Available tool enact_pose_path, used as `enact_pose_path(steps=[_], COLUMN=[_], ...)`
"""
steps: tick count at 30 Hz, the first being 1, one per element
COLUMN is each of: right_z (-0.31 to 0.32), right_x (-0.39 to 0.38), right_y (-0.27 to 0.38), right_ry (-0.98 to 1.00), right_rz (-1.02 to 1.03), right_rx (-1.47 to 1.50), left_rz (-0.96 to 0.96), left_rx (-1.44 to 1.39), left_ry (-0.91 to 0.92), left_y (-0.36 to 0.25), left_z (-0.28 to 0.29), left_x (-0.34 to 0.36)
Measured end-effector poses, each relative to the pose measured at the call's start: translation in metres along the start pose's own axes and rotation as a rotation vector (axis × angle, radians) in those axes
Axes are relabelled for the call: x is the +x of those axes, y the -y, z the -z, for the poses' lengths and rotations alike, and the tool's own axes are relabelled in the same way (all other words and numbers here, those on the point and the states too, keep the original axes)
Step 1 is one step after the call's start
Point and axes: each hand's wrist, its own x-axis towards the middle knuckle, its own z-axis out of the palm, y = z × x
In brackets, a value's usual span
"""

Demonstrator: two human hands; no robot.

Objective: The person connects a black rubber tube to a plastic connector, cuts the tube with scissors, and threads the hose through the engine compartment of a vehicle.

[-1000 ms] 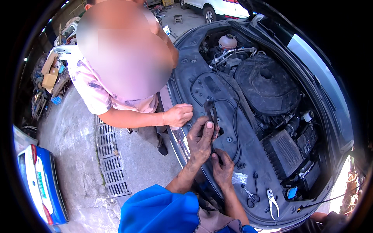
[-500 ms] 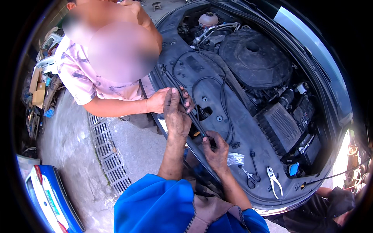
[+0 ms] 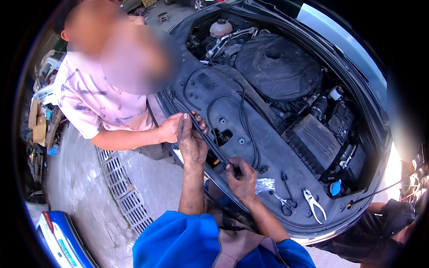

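Black cables (image 3: pixel 218 152) run slantwise between my hands over the front edge of an open engine bay. My left hand (image 3: pixel 193 144) is closed around them, fingers curled on the far side and thumb up. Lower and to the right, my right hand (image 3: pixel 242 181) pinches the same cables; its fingertips are partly hidden. Just beyond my left hand, a co-worker's hand (image 3: pixel 170 128) touches or holds the cables; its fingers are partly covered. Looser cable loops (image 3: pixel 255 139) lie on the dark plastic cover (image 3: pixel 225 111).
Pliers (image 3: pixel 314 206), scissors (image 3: pixel 284 206) and a small clear plastic bag (image 3: pixel 265 186) lie right of my right hand. The engine cover (image 3: pixel 279 67) and a blue cap (image 3: pixel 335 188) are farther right. A floor grate (image 3: pixel 123 190) and a blue-and-white car (image 3: pixel 67 241) are left.
The whole view has shifted, so the car and hands appear slightly farther left. Both my hands keep their hold on the cables. The co-worker's head has moved to the left.
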Motion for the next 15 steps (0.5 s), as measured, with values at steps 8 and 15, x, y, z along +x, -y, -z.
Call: enact_pose_path(steps=[8,15], right_z=[-0.001,-0.002], right_x=[0.004,0.014], right_y=[-0.023,-0.034], right_ry=[-0.212,-0.296], right_rz=[-0.200,-0.139], right_rx=[0.339,0.277], left_rz=[0.069,0.112], left_rx=[0.330,1.013], left_ry=[-0.137,0.085], left_y=[0.033,0.033], left_z=[0.045,0.032], left_x=[0.071,0.164])
